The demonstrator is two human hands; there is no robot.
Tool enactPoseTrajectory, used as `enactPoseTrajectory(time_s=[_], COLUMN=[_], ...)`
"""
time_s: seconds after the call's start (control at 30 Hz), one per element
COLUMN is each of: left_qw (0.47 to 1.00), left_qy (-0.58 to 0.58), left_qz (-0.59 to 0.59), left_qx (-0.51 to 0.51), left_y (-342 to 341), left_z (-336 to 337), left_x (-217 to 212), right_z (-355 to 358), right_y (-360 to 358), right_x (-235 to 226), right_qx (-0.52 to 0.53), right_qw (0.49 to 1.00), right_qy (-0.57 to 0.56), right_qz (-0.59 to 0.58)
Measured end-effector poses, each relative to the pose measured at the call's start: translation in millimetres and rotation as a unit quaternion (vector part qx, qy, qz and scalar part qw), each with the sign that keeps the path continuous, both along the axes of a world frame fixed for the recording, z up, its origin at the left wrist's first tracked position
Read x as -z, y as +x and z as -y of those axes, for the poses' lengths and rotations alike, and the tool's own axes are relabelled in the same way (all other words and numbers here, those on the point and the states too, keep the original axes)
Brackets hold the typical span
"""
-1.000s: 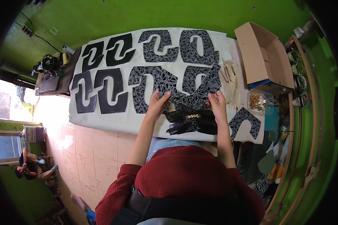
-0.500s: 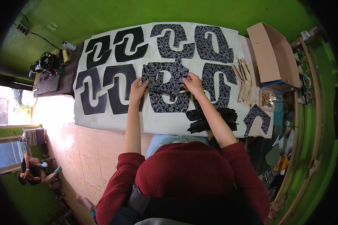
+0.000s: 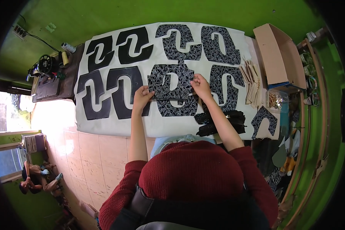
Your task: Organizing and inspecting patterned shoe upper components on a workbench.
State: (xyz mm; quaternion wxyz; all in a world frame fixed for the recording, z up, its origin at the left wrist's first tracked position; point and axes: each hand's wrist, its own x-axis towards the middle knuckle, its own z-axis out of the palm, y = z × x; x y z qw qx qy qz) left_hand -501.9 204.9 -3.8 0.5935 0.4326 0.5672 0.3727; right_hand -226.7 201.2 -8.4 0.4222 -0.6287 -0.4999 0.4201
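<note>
My left hand [image 3: 143, 96] pinches the left edge of a black-and-grey patterned shoe-upper-like cutout [image 3: 184, 81]. On its right edge, my right hand [image 3: 201, 86] has its fingers closed. The cutout has a curved opening and overlaps a matching patterned piece [image 3: 175, 110] on the pale sheet; whether it touches that piece is unclear. More patterned pieces [image 3: 228, 73] lie to the right and behind. Left of my hands are several plain black pieces [image 3: 123, 73] with similar curved openings. Under my right forearm sits a pile of shiny black strips [image 3: 214, 124].
Brown strips [image 3: 250, 84], a cardboard box [image 3: 272, 53], a clear container of small metal bits [image 3: 276, 99] and another patterned piece [image 3: 265, 115] occupy the right end. A sewing machine [image 3: 45, 65] and thread cones [image 3: 68, 47] stand left. A person [image 3: 34, 178] sits at lower left.
The patterned cutout's lower edge has come slightly nearer to me, my left hand moving with it. Both hands keep hold. The whole view has shifted a little.
</note>
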Motion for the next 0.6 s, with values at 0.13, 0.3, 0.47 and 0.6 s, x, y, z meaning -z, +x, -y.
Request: enactPoseTrajectory(time_s=[0.13,0.3,0.47,0.6], left_qw=[1.0,1.0,0.997,0.991], left_qy=[-0.004,-0.009,0.0,0.092], left_qz=[0.012,0.0,0.003,0.058], left_qx=[-0.007,-0.026,-0.074,-0.079], left_y=[-13,-17,-15,-10], left_z=[15,30,28,19], left_x=[1,-7,-3,13], right_z=[10,14,10,5], right_y=[-9,-14,-17,-16], right_x=[1,1,2,4], right_qx=[-0.026,-0.057,-0.053,-0.032], right_qw=[0.999,0.994,0.998,0.999], right_qy=[-0.019,-0.048,-0.026,-0.008], right_qz=[0.043,0.079,0.03,-0.004])
